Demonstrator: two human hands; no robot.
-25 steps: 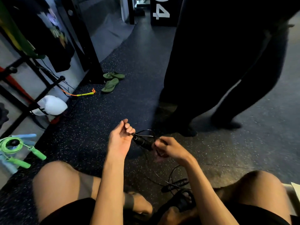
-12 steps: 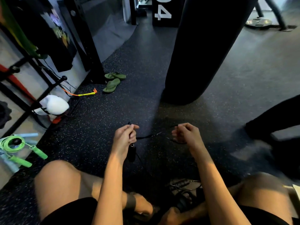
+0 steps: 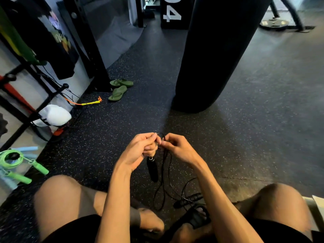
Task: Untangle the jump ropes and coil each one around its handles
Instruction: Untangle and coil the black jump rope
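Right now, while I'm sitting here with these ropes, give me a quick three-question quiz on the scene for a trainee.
1. True or false: the black handle hangs below the left hand.
2. Where is the green jump rope? A: held in a hand. B: lying at the far left. C: across the lap.
3. What do the left hand and the right hand both pinch?

Key: 1 true. 2 B. 3 the black cord.
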